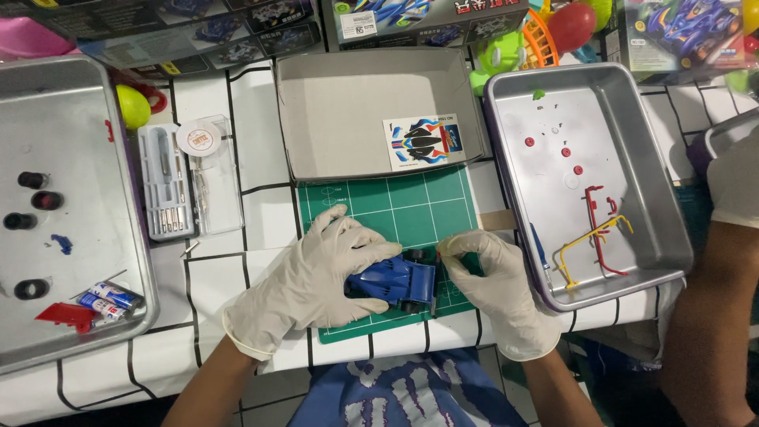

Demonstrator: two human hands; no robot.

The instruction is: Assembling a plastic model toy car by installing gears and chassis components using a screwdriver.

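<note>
So the blue toy car body (pixel 395 283) is sitting on the green cutting mat (pixel 395 207), low in the middle of the view, and both gloved hands are on it. Looks to me like the fitting stage of a small model racer build: the shell is being pressed or seated onto its dark chassis, and I'd guess whatever comes next needs steady pressure at the car's 3 o'clock end without letting it skid on the mat. The left hand (pixel 316 277) wraps it from 9 o'clock, fingers curled over the nose and side, holding it firmly. The right hand (pixel 490 285) comes in from 3 o'clock with its fingertips (pixel 452 247) pinched at the rear edge, near the black wheel part; can't tell if there's a tiny piece in that pinch. At 12 o'clock from the car there's an open grey cardboard box (pixel 316 134) with a sticker sheet (pixel 425 142) in it. Out at 3 o'clock a metal tray (pixel 648 190) holds red and yellow plastic sprues (pixel 594 237). Around 10 o'clock a clear tool case (pixel 190 178), and at 9 o'clock another tray (pixel 71 126) with black tyres (pixel 33 180) and small tubes (pixel 111 299) on the white surface (pixel 261 142).
</note>
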